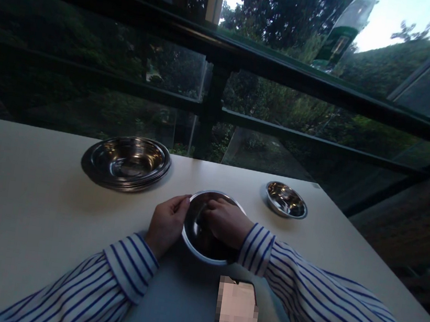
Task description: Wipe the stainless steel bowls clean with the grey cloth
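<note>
A round stainless steel bowl (193, 222) stands near the middle of the white table, in front of me. My left hand (167, 224) pinches its left rim between thumb and fingers. Inside the bowl is my right hand (226, 222), its fingers curled together and pointing down to the left. Whatever those fingers may hold is hidden by the hand and the dark interior.
A stack of wide steel basins (124, 186) sits at the back left of the white table (25, 220). A small steel bowl (286, 200) stands at the right. A phone (237, 317) with a blurred screen lies close to me. Beyond, a dark railing (275, 66) carries a plastic bottle (339, 40).
</note>
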The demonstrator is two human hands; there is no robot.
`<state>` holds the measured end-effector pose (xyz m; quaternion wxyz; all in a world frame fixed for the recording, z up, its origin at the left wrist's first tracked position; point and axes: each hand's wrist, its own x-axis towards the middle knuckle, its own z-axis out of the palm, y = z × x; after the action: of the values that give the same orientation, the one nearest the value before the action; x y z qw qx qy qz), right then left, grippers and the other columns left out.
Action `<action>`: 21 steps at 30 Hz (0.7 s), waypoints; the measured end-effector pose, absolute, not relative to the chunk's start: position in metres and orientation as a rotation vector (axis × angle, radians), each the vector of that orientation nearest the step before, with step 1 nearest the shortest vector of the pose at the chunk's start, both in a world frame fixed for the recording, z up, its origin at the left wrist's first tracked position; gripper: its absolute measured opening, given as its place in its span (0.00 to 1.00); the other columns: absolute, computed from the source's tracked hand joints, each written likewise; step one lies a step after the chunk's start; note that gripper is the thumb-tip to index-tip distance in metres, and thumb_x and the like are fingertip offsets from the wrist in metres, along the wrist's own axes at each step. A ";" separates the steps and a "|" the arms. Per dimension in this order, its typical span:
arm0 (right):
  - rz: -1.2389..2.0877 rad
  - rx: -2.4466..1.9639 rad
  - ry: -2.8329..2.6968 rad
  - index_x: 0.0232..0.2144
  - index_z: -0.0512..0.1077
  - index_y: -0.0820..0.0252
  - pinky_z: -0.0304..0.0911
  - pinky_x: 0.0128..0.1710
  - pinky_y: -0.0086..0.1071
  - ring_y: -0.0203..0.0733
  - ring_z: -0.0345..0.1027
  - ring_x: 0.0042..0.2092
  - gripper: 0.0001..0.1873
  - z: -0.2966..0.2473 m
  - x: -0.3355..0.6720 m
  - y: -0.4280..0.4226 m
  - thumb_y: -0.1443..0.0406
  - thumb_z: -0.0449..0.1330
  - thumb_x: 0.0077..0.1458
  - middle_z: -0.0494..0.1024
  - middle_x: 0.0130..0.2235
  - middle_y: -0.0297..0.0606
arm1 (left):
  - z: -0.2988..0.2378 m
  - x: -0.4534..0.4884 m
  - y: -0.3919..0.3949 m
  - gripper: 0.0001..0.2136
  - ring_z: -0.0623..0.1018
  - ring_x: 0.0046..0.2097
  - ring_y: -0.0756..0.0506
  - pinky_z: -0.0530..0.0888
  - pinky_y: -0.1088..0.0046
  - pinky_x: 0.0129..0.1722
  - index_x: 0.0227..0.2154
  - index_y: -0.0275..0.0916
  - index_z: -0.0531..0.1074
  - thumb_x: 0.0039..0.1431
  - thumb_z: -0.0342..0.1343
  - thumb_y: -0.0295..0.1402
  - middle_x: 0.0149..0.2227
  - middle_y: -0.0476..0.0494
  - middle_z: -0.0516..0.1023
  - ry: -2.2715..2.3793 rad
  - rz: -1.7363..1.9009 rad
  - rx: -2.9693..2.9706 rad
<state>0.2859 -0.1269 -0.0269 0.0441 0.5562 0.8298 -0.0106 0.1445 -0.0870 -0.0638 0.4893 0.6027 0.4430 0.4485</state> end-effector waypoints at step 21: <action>-0.028 1.822 2.482 0.33 0.73 0.66 0.58 0.38 0.35 0.45 0.63 0.39 0.12 -0.026 0.283 -0.125 0.71 0.50 0.49 0.71 0.37 0.46 | -0.063 0.145 -0.087 0.14 0.76 0.36 0.44 0.71 0.68 0.38 0.35 0.32 0.74 0.49 0.51 0.36 0.34 0.41 0.79 1.072 1.109 1.466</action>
<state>0.2830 -0.1246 -0.0261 0.0313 0.5915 0.8057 -0.0091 0.1451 -0.0869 -0.0634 0.4855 0.6023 0.4403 0.4557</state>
